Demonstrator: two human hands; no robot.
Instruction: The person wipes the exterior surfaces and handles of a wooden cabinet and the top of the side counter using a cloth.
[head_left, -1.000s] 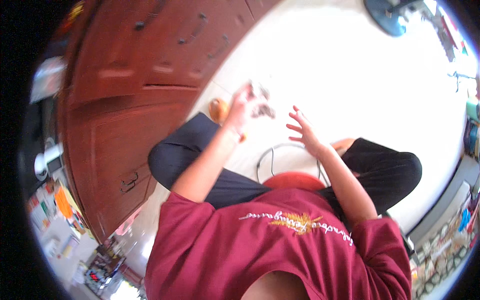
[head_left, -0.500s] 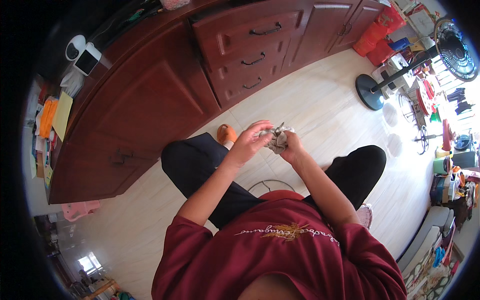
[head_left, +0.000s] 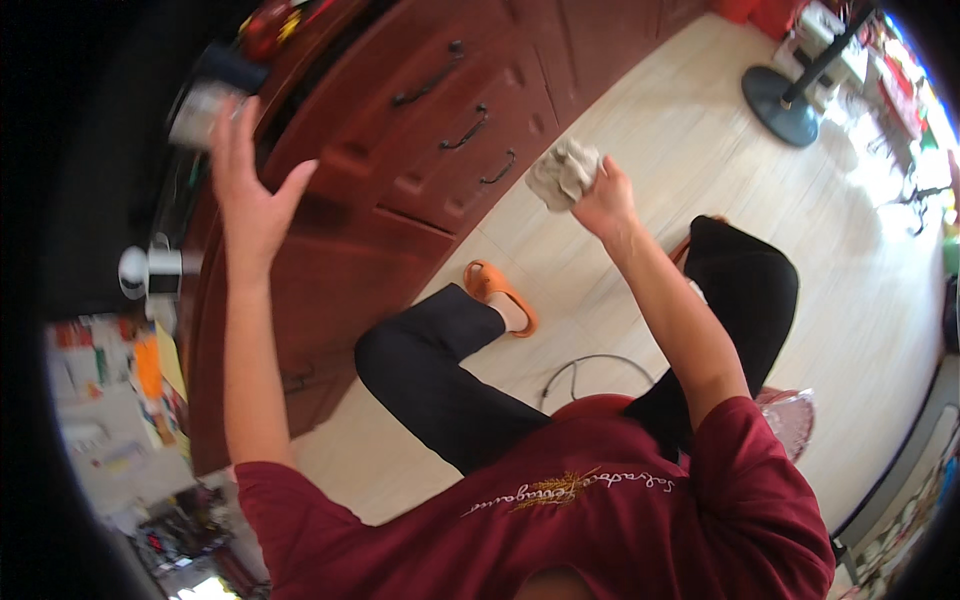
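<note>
Reference: red-brown cabinet (head_left: 345, 260). Left hand (head_left: 250, 195) raised at the cabinet's top edge, released, fingers spread; cannot tell whether it touches. Right hand (head_left: 607, 203), to the right of the cabinet and apart from it, grasps a crumpled grey cloth (head_left: 562, 176) above the floor (head_left: 690, 160). Orange sandal (head_left: 482, 277) near the cabinet's base. Fan base (head_left: 778, 110) farther right of the cabinet.

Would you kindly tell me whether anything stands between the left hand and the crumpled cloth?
Nothing visible does: the left hand is open, apart from the crumpled cloth in the right hand; the red cabinet shows behind the gap.
</note>
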